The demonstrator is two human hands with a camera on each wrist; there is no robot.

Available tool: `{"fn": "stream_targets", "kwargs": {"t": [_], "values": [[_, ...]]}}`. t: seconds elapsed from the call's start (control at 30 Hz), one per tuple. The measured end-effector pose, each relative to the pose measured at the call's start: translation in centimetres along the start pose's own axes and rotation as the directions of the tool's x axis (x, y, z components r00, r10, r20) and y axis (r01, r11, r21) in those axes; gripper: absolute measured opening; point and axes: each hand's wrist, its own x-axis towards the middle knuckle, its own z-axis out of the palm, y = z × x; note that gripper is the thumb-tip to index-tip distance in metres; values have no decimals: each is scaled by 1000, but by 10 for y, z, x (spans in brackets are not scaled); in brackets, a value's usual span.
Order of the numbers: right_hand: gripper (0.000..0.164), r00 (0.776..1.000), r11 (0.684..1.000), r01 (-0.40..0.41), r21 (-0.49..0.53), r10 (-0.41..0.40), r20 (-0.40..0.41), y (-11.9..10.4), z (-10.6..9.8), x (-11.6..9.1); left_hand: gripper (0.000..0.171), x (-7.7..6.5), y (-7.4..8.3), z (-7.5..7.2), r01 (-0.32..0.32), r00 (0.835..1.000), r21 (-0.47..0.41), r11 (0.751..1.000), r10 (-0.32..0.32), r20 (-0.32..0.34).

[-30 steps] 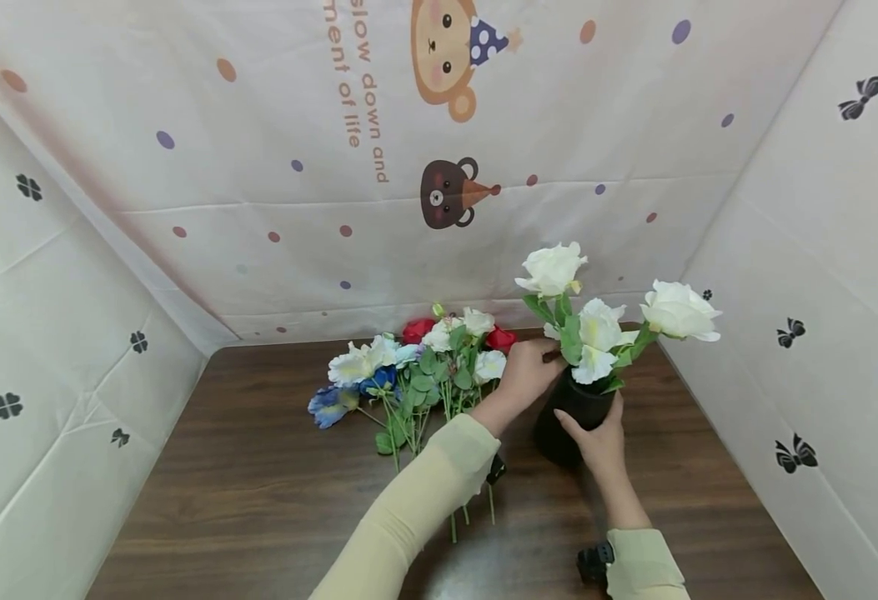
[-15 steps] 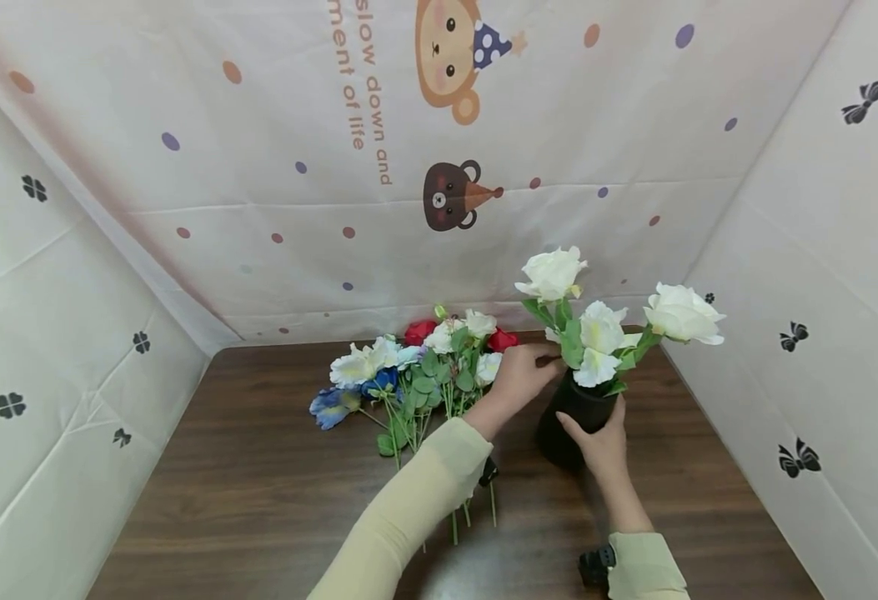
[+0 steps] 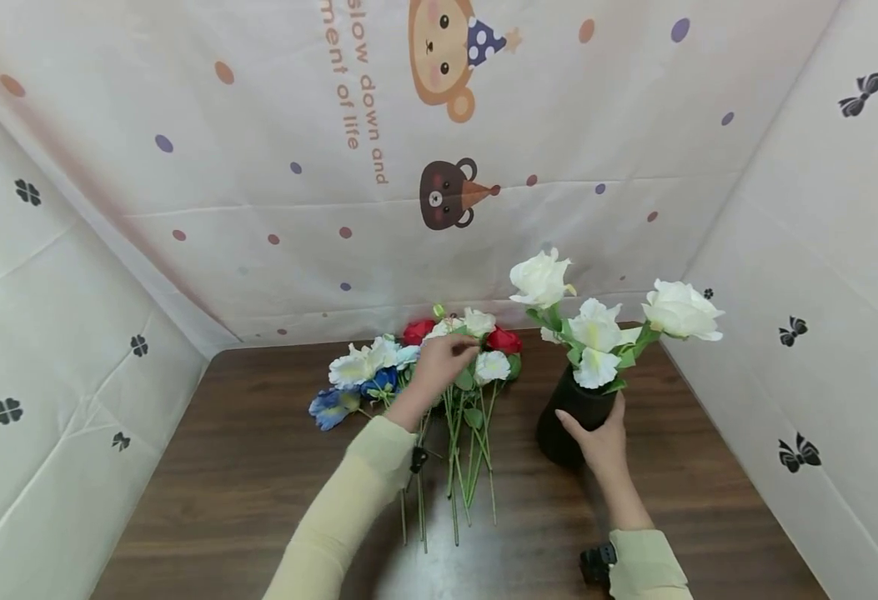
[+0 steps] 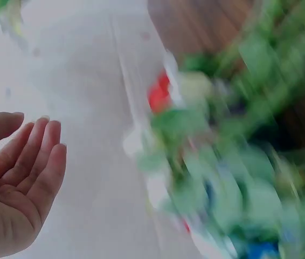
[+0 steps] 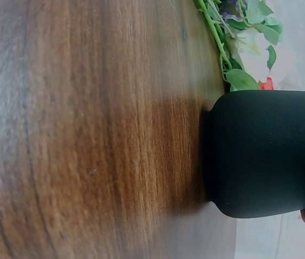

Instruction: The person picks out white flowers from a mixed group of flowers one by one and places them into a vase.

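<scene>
Left hand (image 3: 442, 362) has moved from the white flowers (image 3: 598, 329) to above the loose flowers (image 3: 493, 367), fingers relaxed, empty; right hand (image 3: 607, 443) alone grips the black vase (image 3: 575, 400) on the surface (image 3: 243, 483), apparently steadying it.

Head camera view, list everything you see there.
Smooth cylindrical vase: one, black, right of centre.
Large leafy flowers: at least three, white, in vase.
Loose leafy flowers: count unclear, white, blue, red, left of vase.
Wooden table: one, brown, beneath.
Printed cloth walls: three, white, left, behind, right.
Cartoon animal heads: two, tan and brown, rear wall.
Small wrist devices: two, black, at wrists.
Left hand: one, cream sleeve, over loose flowers.
Right hand: one, cream sleeve, gripping vase.
</scene>
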Motion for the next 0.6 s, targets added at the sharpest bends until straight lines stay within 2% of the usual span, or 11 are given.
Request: {"fn": "stream_targets", "kwargs": {"t": [0.1, 0.2, 0.33, 0.4, 0.5, 0.6], "values": [[110, 1000, 1000, -7, 0, 7, 4, 1, -3, -1, 26, -6, -27, -21, 103, 994, -26, 994, -104, -31], [110, 1000, 1000, -15, -1, 15, 11, 1, -4, -1, 28, -17, -55, -37, 182, 979, -45, 982, -185, -81], [110, 1000, 1000, -25, -4, 25, 9, 0, -6, -2, 29, -36, -88, -47, 285, 949, -116, 952, -297, -104], [110, 1000, 1000, -28, -4, 28, 9, -1, -6, -2, 29, -46, -103, -46, 355, 923, -170, 919, -374, -92], [109, 1000, 1000, -26, -4, 26, 9, -1, -5, -1, 29, -57, -122, -41, 455, 872, -247, 856, -484, -74], [109, 1000, 1000, -23, -5, 23, 16, -2, -3, -1, 29, -64, -135, -37, 510, 828, -306, 803, -556, -78]]}}
